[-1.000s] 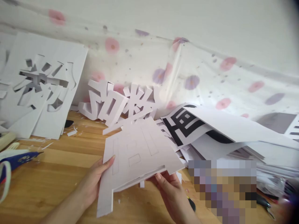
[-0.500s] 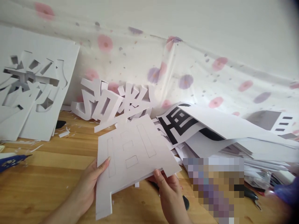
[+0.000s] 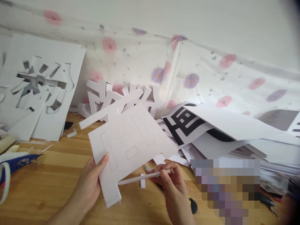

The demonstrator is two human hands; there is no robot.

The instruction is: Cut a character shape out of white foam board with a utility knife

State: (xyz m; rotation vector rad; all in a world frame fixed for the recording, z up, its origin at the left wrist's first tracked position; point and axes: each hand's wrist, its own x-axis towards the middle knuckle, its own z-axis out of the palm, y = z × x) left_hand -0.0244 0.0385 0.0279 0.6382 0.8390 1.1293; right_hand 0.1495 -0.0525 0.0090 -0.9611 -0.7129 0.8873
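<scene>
My left hand (image 3: 92, 181) grips the lower left edge of a white foam board piece (image 3: 131, 143) with cut rectangular outlines, held tilted above the wooden table (image 3: 47, 190). My right hand (image 3: 172, 184) pinches a thin white foam strip (image 3: 142, 177) that runs from the board's lower notch towards my fingers. A small loose white scrap (image 3: 142, 181) lies on the table under the strip.
White cut-out foam characters (image 3: 110, 98) lean on the flowered plastic sheet at the back. Foam boards with cut holes (image 3: 39, 90) stand at the left. A blue glue gun (image 3: 16, 161) lies far left. Printed paper sheets (image 3: 211, 128) pile at the right. A black tool (image 3: 193, 207) sits near my right wrist.
The board has tilted and shifted up and left. My right hand left the board's lower edge and now pinches a thin strip separated from it.
</scene>
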